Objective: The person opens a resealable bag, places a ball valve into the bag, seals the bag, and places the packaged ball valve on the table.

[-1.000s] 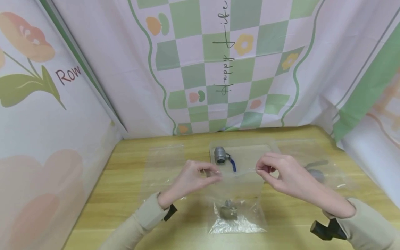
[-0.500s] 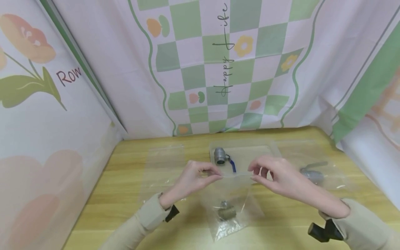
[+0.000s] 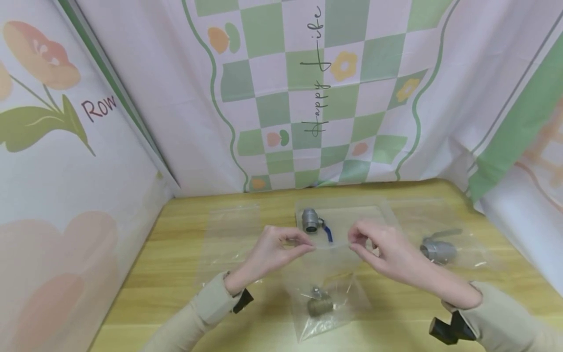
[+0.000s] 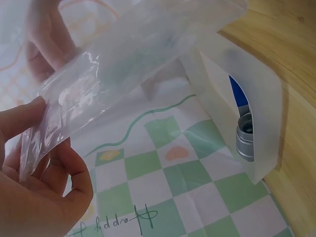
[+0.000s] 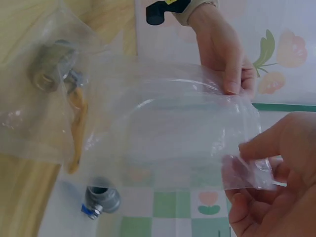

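Observation:
A clear zip bag [image 3: 323,266] hangs upright between my hands, held by its top edge. My left hand [image 3: 270,252] pinches the left corner with thumb and fingers. The right hand [image 3: 380,247] pinches the opposite corner; in the right wrist view its thumb and fingers [image 5: 264,143] have the plastic between them. Low in the bag lies a metal ball valve [image 3: 320,305], whose yellow lever [image 5: 77,131] shows in the right wrist view. Behind the bag, a grey ball valve [image 3: 310,221] with a blue lever [image 3: 327,231] sits in a shallow whitish tray [image 3: 347,210].
To the right lies another clear bag [image 3: 472,239] with a grey valve [image 3: 440,252] in it. A flat clear bag [image 3: 230,225] is at the left. Printed curtains [image 3: 189,122] border the wooden table [image 3: 145,293] at the back and sides.
My right hand has moved left and slightly down, closer to the left hand. The bag has narrowed and its bottom now hangs at a slant. The left hand has barely moved.

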A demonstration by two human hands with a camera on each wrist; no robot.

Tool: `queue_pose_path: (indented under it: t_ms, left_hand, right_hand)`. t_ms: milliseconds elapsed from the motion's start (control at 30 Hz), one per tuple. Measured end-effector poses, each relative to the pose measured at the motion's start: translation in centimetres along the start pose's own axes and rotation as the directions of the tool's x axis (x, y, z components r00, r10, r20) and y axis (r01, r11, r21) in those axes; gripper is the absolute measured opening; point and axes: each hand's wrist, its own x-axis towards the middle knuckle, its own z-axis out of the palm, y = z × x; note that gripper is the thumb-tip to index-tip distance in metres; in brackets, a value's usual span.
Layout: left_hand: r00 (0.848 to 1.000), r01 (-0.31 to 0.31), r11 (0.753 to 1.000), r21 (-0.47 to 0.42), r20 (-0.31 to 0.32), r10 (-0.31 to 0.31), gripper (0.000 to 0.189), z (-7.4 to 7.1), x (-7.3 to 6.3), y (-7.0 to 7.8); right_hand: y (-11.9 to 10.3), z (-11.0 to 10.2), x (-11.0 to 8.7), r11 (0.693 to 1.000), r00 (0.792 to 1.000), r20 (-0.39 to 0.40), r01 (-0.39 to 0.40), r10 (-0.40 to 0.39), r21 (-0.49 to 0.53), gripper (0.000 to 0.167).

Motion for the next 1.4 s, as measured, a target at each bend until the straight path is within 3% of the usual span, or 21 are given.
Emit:
queue_pose_path:
  t_ms: [333, 767, 1100, 1400]
  left_hand:
    - [1.0, 0.009, 1.0, 0.018, -0.021, -0.008, 0.008, 0.0, 0.1, 0.3]
    - [0.998, -0.066, 0.995, 0.071, 0.02, 0.065, 0.01, -0.2, 0.5, 0.7]
    - [0.998, -0.057, 0.995, 0.084, 0.006, 0.057, 0.011, 0.0, 0.5, 0.6]
    - [0.998, -0.063, 0.995, 0.081, 0.01, 0.062, 0.01, 0.3, 0.5, 0.7]
  right_hand:
    - [-0.2, 0.8, 0.1, 0.989, 0.996, -0.074, 0.059, -0.05, 0.133, 0.025]
    - [-1.0, 0.9, 0.6, 0.992, 0.998, -0.064, 0.032, -0.024, 0.125, 0.028]
    - [-1.0, 1.7, 0.9, 0.982, 0.993, -0.109, 0.061, -0.042, 0.177, 0.023]
    - [-1.3, 1.9, 1.2, 0.987, 0.994, -0.107, 0.042, -0.026, 0.157, 0.027]
